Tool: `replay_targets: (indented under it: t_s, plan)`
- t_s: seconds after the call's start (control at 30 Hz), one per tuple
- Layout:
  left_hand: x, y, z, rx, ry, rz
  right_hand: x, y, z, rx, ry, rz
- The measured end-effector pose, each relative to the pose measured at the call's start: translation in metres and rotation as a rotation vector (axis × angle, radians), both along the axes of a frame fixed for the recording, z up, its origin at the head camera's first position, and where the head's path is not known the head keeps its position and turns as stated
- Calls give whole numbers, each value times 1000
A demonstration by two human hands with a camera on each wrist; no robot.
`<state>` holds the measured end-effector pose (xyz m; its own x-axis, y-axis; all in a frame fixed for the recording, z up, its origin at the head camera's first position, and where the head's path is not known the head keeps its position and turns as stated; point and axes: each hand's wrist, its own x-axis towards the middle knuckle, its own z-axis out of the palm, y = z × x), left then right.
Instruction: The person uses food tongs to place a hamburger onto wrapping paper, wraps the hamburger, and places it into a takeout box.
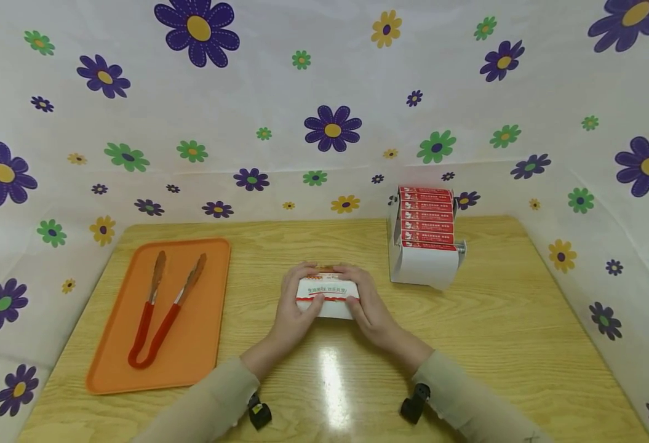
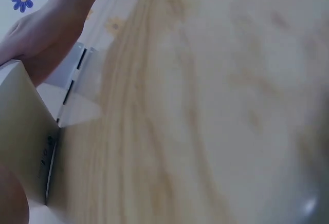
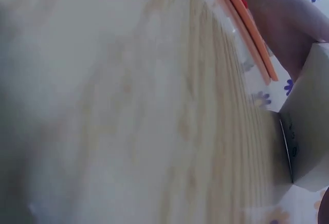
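Note:
A small white carton [image 1: 326, 292] with red trim and printed lettering sits at the middle of the table, held between both hands. My left hand [image 1: 296, 301] grips its left side, thumb over the near part of the top and fingers round the far edge. The right hand [image 1: 373, 307] mirrors this grip on the right side. In the left wrist view the plain side of the carton [image 2: 23, 136] stands close over the wood, with the right hand [image 2: 46, 39] beyond it. The right wrist view shows the carton [image 3: 311, 126] and the left hand [image 3: 285, 23] behind.
To the left, an orange tray [image 1: 202, 332] carries red-handled tongs [image 1: 158, 326], their arms spread. At the back right stands a white holder [image 1: 429, 264] stacked with several red-and-white packets [image 1: 426, 215]. A flowered cloth [image 1: 280, 92] hangs along the back and sides.

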<state>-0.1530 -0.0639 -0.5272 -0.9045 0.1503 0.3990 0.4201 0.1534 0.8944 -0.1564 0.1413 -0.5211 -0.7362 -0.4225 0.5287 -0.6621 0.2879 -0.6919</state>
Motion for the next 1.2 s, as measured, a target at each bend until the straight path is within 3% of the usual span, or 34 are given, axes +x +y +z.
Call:
replay_targets:
  t_s: [0.23,0.47,0.63,0.87,1.07,1.2]
  plan:
    - [-4,-12,-6,-86,-11,-117,-3,10,0,173,145,-8]
    - [-4,-20,-13,-177,45,-158,0,22,-4,327,222,7]
    - [-3,-24,-16,-249,74,-133,2,25,-2,346,235,6]
    - [3,-26,-12,-427,143,-64,5,25,7,385,186,-14]
    - [6,-28,-5,-557,174,-58,9,25,8,422,181,-23]
    - [5,-30,2,-613,188,-71,9,25,9,426,221,-23]
